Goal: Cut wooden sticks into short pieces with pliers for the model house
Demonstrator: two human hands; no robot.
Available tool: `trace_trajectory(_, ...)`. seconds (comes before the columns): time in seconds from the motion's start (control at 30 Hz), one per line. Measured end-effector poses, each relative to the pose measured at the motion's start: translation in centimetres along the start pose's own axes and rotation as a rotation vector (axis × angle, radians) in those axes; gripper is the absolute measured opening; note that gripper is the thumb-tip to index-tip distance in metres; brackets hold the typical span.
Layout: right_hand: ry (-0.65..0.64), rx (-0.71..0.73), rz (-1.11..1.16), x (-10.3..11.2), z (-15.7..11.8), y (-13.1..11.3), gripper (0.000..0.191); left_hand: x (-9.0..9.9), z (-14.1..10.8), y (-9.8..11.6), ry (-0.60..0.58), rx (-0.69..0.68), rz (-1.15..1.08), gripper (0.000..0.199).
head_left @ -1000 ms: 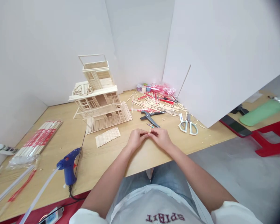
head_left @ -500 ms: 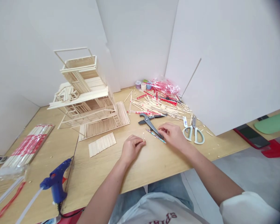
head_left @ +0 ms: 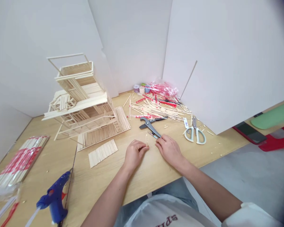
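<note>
My left hand (head_left: 135, 153) rests low over the table, thumb and fingers pinched on a short wooden stick (head_left: 146, 138) that stands upright. To its right, my right hand (head_left: 169, 149) has its fingertips pressed together near the table. What they hold, if anything, is too small to make out. Just beyond the right fingers lie black-handled pliers (head_left: 151, 126) and a patterned pen (head_left: 152, 135), partly covered by the hand. A small panel of sticks (head_left: 103, 153) lies flat left of my left hand.
A stick-built model house (head_left: 85, 104) stands at the back left. Loose sticks (head_left: 156, 108) and red wrappers (head_left: 164, 90) are heaped at the back. Scissors (head_left: 195, 134) lie to the right. A blue glue gun (head_left: 55, 198) and packaged sticks (head_left: 21, 162) are at the left.
My right hand has moved left from the pliers' handle, closer to my left hand. The left hand still pinches the stick. The view has shifted slightly.
</note>
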State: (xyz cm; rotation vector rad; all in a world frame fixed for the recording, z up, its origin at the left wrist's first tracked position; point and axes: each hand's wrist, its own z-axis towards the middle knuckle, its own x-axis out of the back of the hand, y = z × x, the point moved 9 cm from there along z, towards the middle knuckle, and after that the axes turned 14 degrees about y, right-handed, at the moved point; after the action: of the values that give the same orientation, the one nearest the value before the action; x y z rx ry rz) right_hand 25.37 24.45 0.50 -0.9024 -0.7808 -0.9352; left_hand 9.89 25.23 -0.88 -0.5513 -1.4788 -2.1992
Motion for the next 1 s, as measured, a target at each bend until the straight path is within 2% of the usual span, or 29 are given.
trace_trajectory(0.2,-0.030,0.026,-0.035,-0.2,-1.0,-0.9,0.014,-0.2,0.1,0.5,-0.005,-0.039,0.005,0.011)
trace_trajectory(0.3,-0.061,0.076,-0.017,0.8,-2.1,-0.4,0.015,0.0,0.1,-0.2,-0.014,0.050,-0.088,0.011)
trace_trajectory(0.4,0.015,0.061,0.007,3.5,-2.5,2.5,0.018,0.1,0.2,-2.0,-0.024,0.275,-0.314,0.017)
trace_trajectory(0.5,0.106,-0.030,-0.143,6.1,-1.8,7.2,0.025,0.6,0.4,-3.3,0.025,0.492,-0.478,0.031)
trace_trajectory(0.6,0.089,-0.086,-0.208,6.4,-0.2,9.5,0.030,0.7,0.5,-2.6,0.018,0.563,-0.583,0.040)
trace_trajectory(0.7,0.045,0.008,0.039,4.6,2.0,7.6,0.038,-0.1,0.3,-1.1,-0.069,0.597,-0.684,0.044)
trace_trajectory(0.77,-0.050,0.119,0.190,2.6,3.5,5.3,0.057,-0.7,0.0,-0.7,-0.110,0.662,-0.745,0.046)
trace_trajectory(0.83,-0.158,0.164,0.176,0.3,5.1,4.1,0.082,-1.3,-0.2,-0.6,-0.125,0.742,-0.809,0.048)
trace_trajectory(0.9,-0.268,0.196,0.090,-1.7,6.5,3.8,0.098,-1.7,-0.1,-0.7,-0.129,0.805,-0.862,0.049)
trace_trajectory(1.0,-0.325,0.281,-0.027,-3.0,8.1,4.0,0.100,-2.1,0.4,-1.1,-0.119,0.864,-0.922,0.050)
